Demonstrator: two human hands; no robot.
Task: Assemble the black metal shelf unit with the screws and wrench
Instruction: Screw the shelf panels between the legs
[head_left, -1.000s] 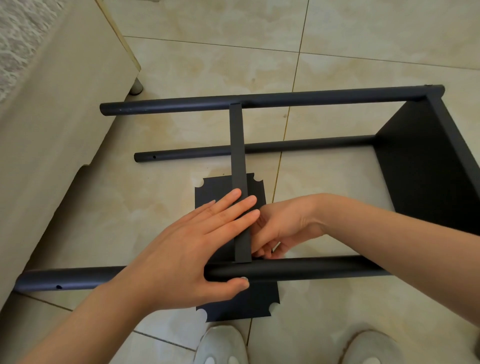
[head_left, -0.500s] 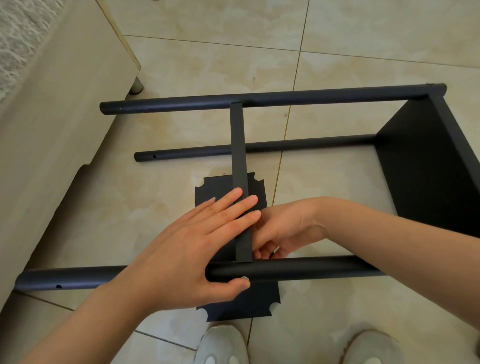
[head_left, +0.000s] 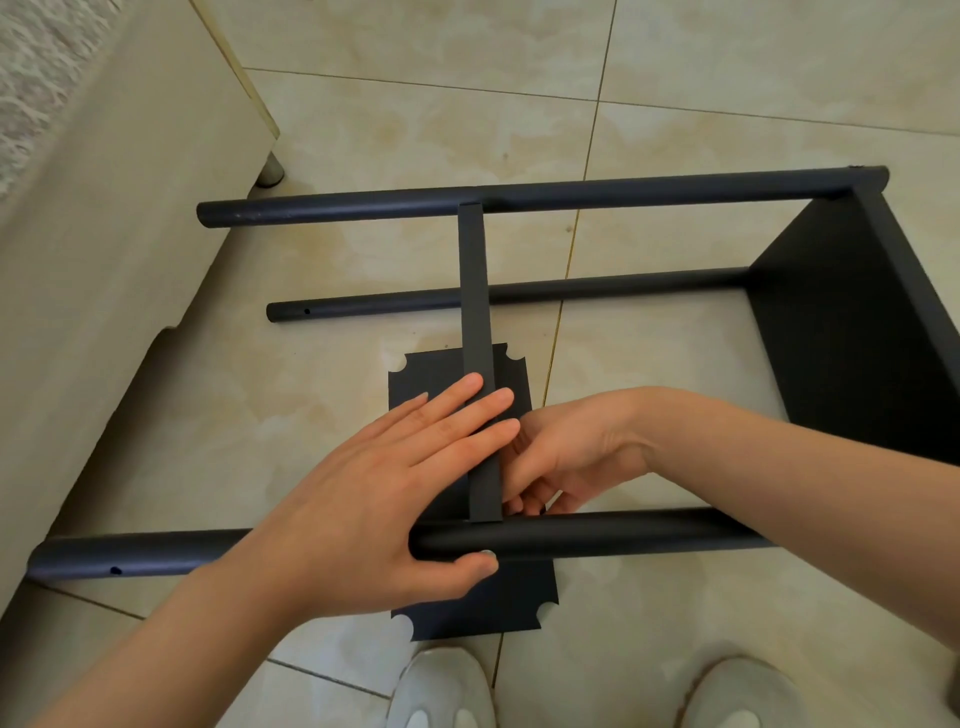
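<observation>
The black shelf unit lies on its side on the tiled floor, with an end panel (head_left: 841, 322) fixed at the right. A shelf panel (head_left: 475, 291) stands on edge between the far top pole (head_left: 571, 197) and the near pole (head_left: 649, 535). My left hand (head_left: 374, 493) lays straight fingers across that panel's edge while its thumb hooks under the near pole. My right hand (head_left: 576, 441) has its fingers curled at the joint of panel and near pole; what they hold is hidden. A second shelf panel (head_left: 426, 374) lies flat on the floor beneath. No wrench or screws are visible.
A third, thinner pole (head_left: 623, 286) runs lower down behind the standing panel. Beige furniture (head_left: 104, 234) with a small foot (head_left: 270, 174) borders the left side. My white shoes (head_left: 441, 691) (head_left: 727, 696) stand at the bottom edge.
My right hand's fingers have shifted slightly at the joint. My left hand and the frame stay where they were.
</observation>
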